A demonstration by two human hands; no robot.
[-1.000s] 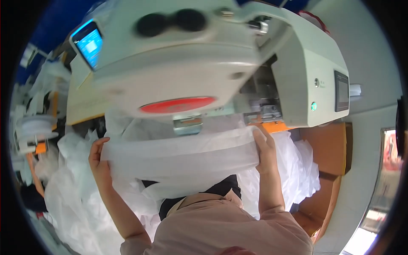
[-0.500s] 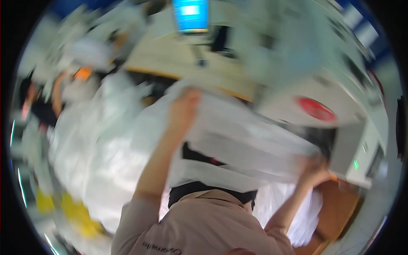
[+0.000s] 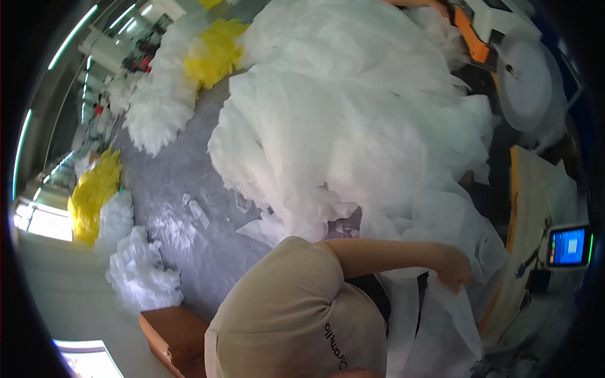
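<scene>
My left arm stretches across to the right of the picture. My left hand [image 3: 455, 268] is closed on the edge of a thin white fabric sheet [image 3: 444, 321], which hangs down from the fingers over my lap. A dark gap shows between this sheet and the white material beside it. Just beyond my forearm lies a huge loose heap of thin white fabric [image 3: 340, 126], spreading away over the floor. My right hand is out of the picture.
Right of my hand stands a pale worktable [image 3: 526, 208] with a small lit screen [image 3: 568, 246]. A cardboard box [image 3: 173, 337] is at lower left. Yellow fabric bundles [image 3: 214, 53] and white ones [image 3: 144, 271] lie on the grey floor. Another person's arm [image 3: 413, 2] shows at the top.
My view has swung left, so the fabric heap and floor fill it. The right hand, earlier on the sheet by the white machine, has left the picture. My left hand still holds fabric.
</scene>
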